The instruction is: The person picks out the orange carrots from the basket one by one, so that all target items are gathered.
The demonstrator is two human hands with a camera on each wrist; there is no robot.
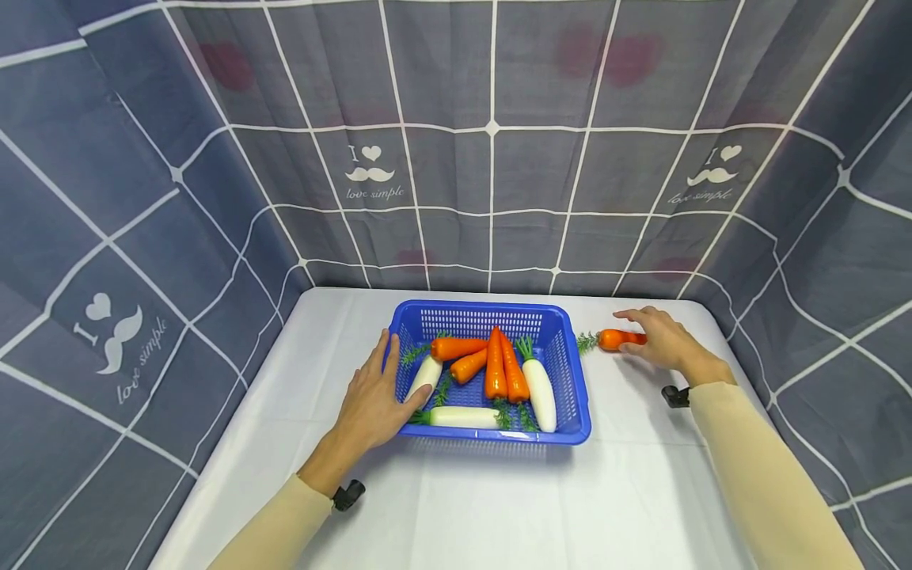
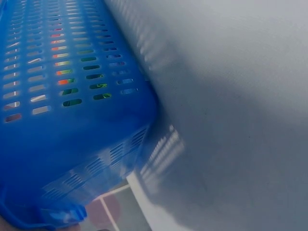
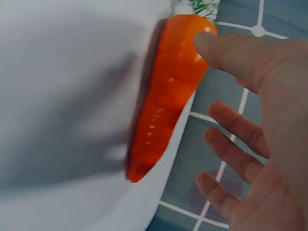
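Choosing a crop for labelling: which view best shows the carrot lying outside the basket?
Right wrist: the carrot is large there, its body visible down to the tip, though its leaves are cropped. Head shows it small, leaves included, tip hidden behind the right grip. Left wrist shows none of it.

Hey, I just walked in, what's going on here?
A person's left hand rests at the left rim of a blue plastic basket holding orange carrots and white radishes. Their right hand, fingers open, is at a loose carrot on the white-covered table, right of the basket. Whether it's touching that carrot is unclear.
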